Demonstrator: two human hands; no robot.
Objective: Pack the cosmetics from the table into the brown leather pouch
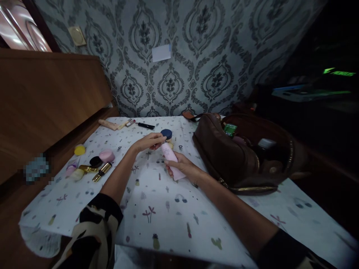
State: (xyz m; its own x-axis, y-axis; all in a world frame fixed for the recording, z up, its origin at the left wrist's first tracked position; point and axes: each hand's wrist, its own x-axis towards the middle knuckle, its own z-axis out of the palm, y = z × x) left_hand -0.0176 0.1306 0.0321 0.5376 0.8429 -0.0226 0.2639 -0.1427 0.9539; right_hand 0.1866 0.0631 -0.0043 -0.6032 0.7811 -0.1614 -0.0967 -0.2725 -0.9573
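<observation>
A pale pink squeeze tube (169, 152) is held over the middle of the table, its narrow end tilted up and to the left. My right hand (181, 165) is wrapped round the tube's wide lower part. At its narrow top end, the fingers of my left hand (151, 141) are pinched together on the tube's tip. Just behind the fingers sits a round dark blue lid or jar (166, 133), with a small yellowish thing partly hidden below it.
An open brown bag (224, 153) stands on the right of the patterned tablecloth (168, 220). At left lie a gold lipstick (102, 172), a pink rounded item (107, 156), a yellow pot (79, 150) and other cosmetics. A black tube (146, 126) lies near the wall.
</observation>
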